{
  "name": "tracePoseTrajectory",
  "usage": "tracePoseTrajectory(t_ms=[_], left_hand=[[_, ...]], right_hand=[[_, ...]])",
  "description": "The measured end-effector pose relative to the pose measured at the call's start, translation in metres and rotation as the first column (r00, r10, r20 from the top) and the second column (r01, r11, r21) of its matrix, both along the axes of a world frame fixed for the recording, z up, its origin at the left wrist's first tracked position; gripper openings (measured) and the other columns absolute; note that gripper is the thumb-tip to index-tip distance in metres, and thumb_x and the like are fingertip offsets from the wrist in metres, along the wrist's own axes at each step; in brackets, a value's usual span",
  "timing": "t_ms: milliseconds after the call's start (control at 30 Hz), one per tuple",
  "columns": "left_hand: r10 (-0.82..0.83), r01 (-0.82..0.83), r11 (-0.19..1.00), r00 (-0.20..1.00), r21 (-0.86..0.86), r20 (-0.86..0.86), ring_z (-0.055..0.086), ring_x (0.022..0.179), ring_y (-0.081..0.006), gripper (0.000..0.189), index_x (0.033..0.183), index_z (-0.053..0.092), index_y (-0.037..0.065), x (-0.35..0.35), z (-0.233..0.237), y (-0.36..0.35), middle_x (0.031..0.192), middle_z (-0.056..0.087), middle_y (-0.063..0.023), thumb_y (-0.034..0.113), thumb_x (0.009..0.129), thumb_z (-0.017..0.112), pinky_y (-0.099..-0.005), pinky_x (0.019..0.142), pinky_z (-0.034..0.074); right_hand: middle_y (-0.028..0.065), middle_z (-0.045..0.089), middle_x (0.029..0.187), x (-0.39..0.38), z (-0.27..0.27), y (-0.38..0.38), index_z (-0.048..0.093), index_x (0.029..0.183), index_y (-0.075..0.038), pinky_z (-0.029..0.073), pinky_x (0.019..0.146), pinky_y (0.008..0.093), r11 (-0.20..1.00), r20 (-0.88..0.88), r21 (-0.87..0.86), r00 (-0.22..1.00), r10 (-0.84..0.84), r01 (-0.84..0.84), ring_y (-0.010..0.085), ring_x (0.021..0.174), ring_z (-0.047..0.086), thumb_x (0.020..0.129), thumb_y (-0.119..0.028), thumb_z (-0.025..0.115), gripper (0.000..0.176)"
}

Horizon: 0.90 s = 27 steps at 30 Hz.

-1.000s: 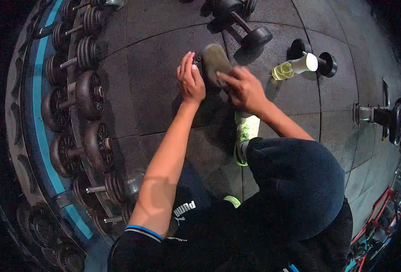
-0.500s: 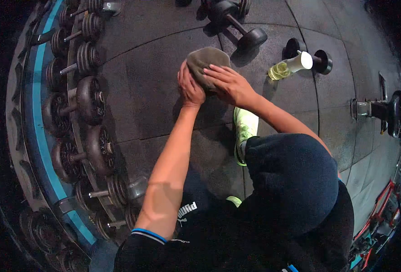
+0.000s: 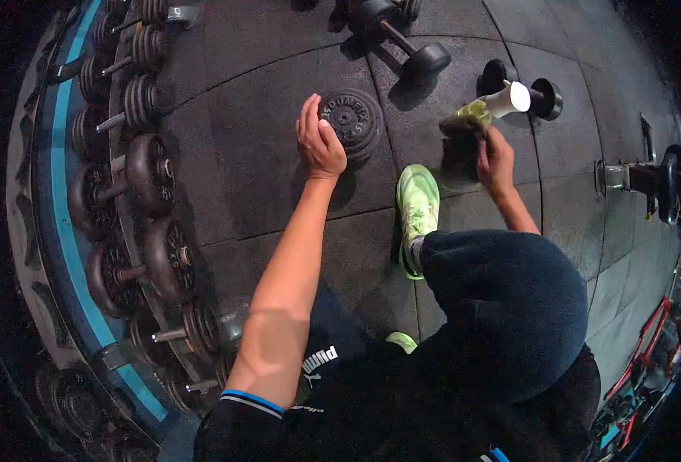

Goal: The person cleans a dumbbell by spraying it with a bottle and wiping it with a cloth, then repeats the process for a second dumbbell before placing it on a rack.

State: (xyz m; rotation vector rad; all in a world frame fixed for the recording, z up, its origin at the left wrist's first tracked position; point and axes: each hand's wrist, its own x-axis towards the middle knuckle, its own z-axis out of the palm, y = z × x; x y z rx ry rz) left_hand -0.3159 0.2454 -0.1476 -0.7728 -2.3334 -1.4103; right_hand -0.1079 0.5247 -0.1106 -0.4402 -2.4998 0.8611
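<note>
A round black dumbbell (image 3: 352, 115) with raised lettering on its end plate stands upright on the dark floor. Against its left side rests my left hand (image 3: 321, 142), fingers wrapped along the plate's edge. To the right, my right hand (image 3: 496, 160) pinches a grey-brown cloth (image 3: 464, 125), which hangs in front of a spray bottle. That bottle (image 3: 502, 102) has a white top and yellow liquid, and the cloth partly covers its lower end.
A rack of dumbbells (image 3: 150, 175) runs down the left side. More dumbbells lie on the floor, one (image 3: 425, 60) at the top and one (image 3: 547, 98) behind the bottle. A light green shoe (image 3: 417, 202) is below centre.
My right hand has moved right, off the dumbbell, taking the cloth with it towards the bottle. The dumbbell's end plate is now uncovered, and my left hand has stayed beside it.
</note>
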Motion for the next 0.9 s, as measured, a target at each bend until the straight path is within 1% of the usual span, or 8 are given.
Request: tracePoseTrajectory(t_ms=[67, 200, 233, 267, 300, 467, 700, 900], left_hand=[[-0.002, 0.002, 1.000, 1.000, 0.005, 0.004, 0.055, 0.123, -0.0426, 0.047, 0.133, 0.054, -0.007, 0.001, 0.003, 0.001, 0.137, 0.057, -0.0252, 0.020, 0.098, 0.036, -0.0486, 0.108, 0.039], [-0.001, 0.001, 1.000, 1.000, -0.010, -0.001, 0.054, 0.128, -0.0425, 0.046, 0.132, 0.055, -0.007, 0.002, 0.004, 0.001, 0.136, 0.058, -0.0254, 0.016, 0.098, 0.036, -0.0462, 0.112, 0.038], [0.003, -0.003, 1.000, 1.000, -0.017, 0.003, 0.054, 0.128, -0.0426, 0.045, 0.132, 0.056, -0.007, 0.003, 0.005, 0.001, 0.136, 0.058, -0.0256, 0.017, 0.098, 0.037, -0.0463, 0.112, 0.039], [0.004, -0.004, 1.000, 1.000, -0.025, 0.006, 0.054, 0.127, -0.0427, 0.045, 0.131, 0.056, -0.007, 0.002, 0.005, 0.001, 0.136, 0.058, -0.0257, 0.017, 0.099, 0.037, -0.0464, 0.112, 0.039], [0.002, -0.002, 1.000, 1.000, -0.031, 0.009, 0.054, 0.127, -0.0428, 0.045, 0.131, 0.056, -0.007, 0.002, 0.006, 0.002, 0.136, 0.058, -0.0259, 0.018, 0.099, 0.037, -0.0465, 0.111, 0.039], [-0.008, 0.008, 0.999, 1.000, -0.040, 0.013, 0.054, 0.127, -0.0431, 0.045, 0.131, 0.055, -0.008, 0.002, 0.008, 0.002, 0.136, 0.057, -0.0262, 0.020, 0.100, 0.038, -0.0468, 0.111, 0.040], [-0.002, -0.002, 0.997, 0.999, -0.083, -0.051, 0.054, 0.127, -0.0438, 0.048, 0.132, 0.054, -0.008, 0.005, 0.012, 0.003, 0.136, 0.057, -0.0268, 0.024, 0.100, 0.038, -0.0483, 0.111, 0.039], [-0.029, 0.027, 0.998, 0.999, -0.054, -0.028, 0.055, 0.123, -0.0451, 0.051, 0.133, 0.052, -0.006, -0.002, 0.005, 0.001, 0.136, 0.056, -0.0270, 0.031, 0.100, 0.040, -0.0501, 0.108, 0.039]], right_hand=[[0.0141, 0.070, 0.097, -0.014, 0.003, 0.004, 0.064, 0.125, -0.002, 0.052, 0.087, 0.0327, 0.998, -0.029, 0.007, 0.998, -0.060, 0.061, 0.0234, 0.093, 0.068, 0.096, -0.003, 0.058, 0.029], [0.0051, 0.059, 0.080, -0.101, 0.031, -0.046, 0.064, 0.127, -0.001, 0.044, 0.067, 0.0282, 0.925, -0.023, -0.380, 1.000, 0.017, -0.024, 0.0088, 0.075, 0.049, 0.104, -0.026, 0.057, 0.034], [0.0090, 0.066, 0.087, -0.122, 0.030, -0.058, 0.063, 0.129, -0.001, 0.048, 0.072, 0.0300, 0.909, 0.032, -0.408, 0.994, 0.102, -0.081, 0.0115, 0.080, 0.057, 0.104, -0.027, 0.057, 0.036], [0.0227, 0.070, 0.105, -0.142, 0.010, -0.072, 0.062, 0.131, -0.002, 0.052, 0.091, 0.0401, 0.920, -0.144, -0.323, 0.972, 0.185, -0.223, 0.0349, 0.099, 0.069, 0.104, -0.033, 0.056, 0.042], [0.0254, 0.062, 0.130, -0.153, 0.000, -0.086, 0.058, 0.136, -0.003, 0.046, 0.105, 0.0444, 0.887, -0.068, -0.372, 0.961, 0.267, -0.273, 0.0421, 0.124, 0.058, 0.103, -0.032, 0.054, 0.043], [0.0214, 0.045, 0.152, -0.096, -0.022, -0.124, 0.048, 0.146, -0.007, 0.043, 0.109, 0.0451, 0.928, -0.092, -0.304, 0.977, 0.195, -0.214, 0.0426, 0.135, 0.049, 0.102, -0.021, 0.055, 0.047], [0.0212, 0.055, 0.143, -0.129, -0.027, -0.106, 0.056, 0.137, -0.004, 0.046, 0.106, 0.0423, 0.902, -0.153, -0.314, 0.954, 0.258, -0.295, 0.0430, 0.128, 0.054, 0.101, -0.019, 0.055, 0.039], [0.0235, 0.060, 0.133, -0.157, -0.025, -0.101, 0.058, 0.133, -0.002, 0.046, 0.102, 0.0402, 0.780, 0.011, -0.582, 0.957, 0.291, -0.230, 0.0437, 0.123, 0.057, 0.102, -0.023, 0.055, 0.038]])
